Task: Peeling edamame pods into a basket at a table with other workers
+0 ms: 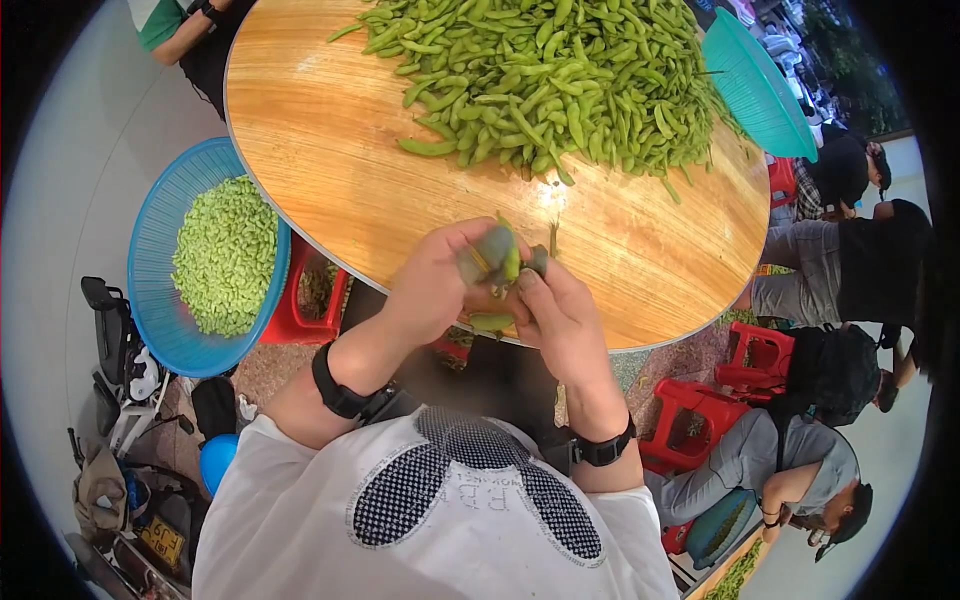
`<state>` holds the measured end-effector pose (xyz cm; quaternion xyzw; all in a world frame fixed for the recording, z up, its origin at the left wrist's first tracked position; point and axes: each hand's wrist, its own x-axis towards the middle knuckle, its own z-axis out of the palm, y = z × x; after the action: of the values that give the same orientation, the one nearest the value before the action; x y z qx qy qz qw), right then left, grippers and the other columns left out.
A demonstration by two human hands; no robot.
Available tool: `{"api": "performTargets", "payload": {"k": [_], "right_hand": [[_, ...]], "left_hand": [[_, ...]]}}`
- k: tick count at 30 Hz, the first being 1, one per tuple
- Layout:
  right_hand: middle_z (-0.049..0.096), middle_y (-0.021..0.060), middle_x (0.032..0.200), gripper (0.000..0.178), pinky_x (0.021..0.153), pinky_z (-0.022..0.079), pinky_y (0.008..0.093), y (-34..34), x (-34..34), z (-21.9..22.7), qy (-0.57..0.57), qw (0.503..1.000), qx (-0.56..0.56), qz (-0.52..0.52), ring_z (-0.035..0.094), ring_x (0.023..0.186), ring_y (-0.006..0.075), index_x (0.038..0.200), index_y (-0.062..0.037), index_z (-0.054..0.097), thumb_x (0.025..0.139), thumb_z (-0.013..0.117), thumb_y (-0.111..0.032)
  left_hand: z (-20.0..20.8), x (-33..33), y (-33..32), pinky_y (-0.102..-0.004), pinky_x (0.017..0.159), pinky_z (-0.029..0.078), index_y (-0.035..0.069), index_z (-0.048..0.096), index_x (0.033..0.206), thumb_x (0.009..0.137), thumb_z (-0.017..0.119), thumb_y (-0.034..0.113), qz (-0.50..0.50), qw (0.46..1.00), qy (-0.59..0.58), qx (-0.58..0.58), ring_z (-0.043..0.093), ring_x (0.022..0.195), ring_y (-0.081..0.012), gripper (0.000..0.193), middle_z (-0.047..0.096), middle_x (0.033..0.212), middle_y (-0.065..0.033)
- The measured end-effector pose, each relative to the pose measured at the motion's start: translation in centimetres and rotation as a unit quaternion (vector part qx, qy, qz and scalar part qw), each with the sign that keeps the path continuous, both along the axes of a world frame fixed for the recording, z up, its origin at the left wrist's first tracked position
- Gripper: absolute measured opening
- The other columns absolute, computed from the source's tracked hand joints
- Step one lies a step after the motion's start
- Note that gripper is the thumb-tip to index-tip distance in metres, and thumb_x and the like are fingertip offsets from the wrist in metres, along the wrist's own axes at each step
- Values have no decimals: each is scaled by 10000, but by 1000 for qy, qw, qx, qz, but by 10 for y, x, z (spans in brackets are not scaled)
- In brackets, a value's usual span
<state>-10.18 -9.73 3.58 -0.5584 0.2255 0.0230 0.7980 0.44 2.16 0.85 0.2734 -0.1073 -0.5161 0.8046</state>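
Note:
Over the near edge of the round wooden table (380,190), both my hands are close together. Closed fingers of my left hand (430,280) hold a green soybean pod (512,262) upright; greyish covers wrap those fingertips. My right hand (562,310) pinches at the pod's lower end, with a dark cover on one fingertip. Another green pod (490,322) shows below my fingers; whether it is held or lies at the table edge, I cannot tell. Farther back, a big heap of soybean pods (560,90) spreads across the table.
A blue basket (145,255) of shelled green beans (225,255) stands left of the table, beside a red stool (305,305). An empty teal basket (760,85) leans at the far right. Red stools (690,425) and seated people are on the right; a parked scooter (125,370) is at left.

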Motion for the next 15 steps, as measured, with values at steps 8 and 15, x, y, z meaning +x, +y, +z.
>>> {"api": "performTargets", "payload": {"k": [8, 15], "right_hand": [[464, -22, 604, 137, 492, 332, 206, -6, 10, -10, -26, 994, -98, -51, 397, 543, 39, 874, -19, 549, 930, 469, -114], [424, -58, 592, 171, 433, 234, 187, -9, 17, -5, -31, 961, -273, -41, 338, 481, 26, 916, -49, 573, 954, 451, -163]], "left_hand": [[-8, -5, -6, -163, 597, 381, 35, 582, 1100, 825, 587, 17, 135, 939, -280, 146, 476, 721, -14, 275, 534, 827, 27], [-13, 5, 1, -213, 617, 421, 43, 516, 1227, 779, 552, -53, 48, 997, -52, 34, 531, 756, -64, 459, 569, 860, 9]]}}
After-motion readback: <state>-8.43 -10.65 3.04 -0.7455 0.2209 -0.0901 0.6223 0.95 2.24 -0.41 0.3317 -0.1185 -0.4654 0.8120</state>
